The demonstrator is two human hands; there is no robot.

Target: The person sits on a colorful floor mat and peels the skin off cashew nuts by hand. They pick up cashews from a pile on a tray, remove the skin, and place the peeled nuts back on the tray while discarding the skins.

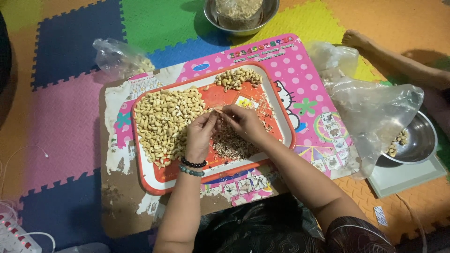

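Carefully, I pinch one cashew (219, 110) between both hands: left hand (200, 133) fingers closed steadying it, right hand (244, 122) fingers gripping it over the red tray (154, 180).

Dim warm indoor light, soft shadows, slightly soft focus

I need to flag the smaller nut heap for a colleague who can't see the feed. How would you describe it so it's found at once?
Start at the orange tray on the pink board. Along its far edge, beyond the two hands, sits the small nut heap. Unlike the big pile filling the tray's left side, it is compact and lies apart.
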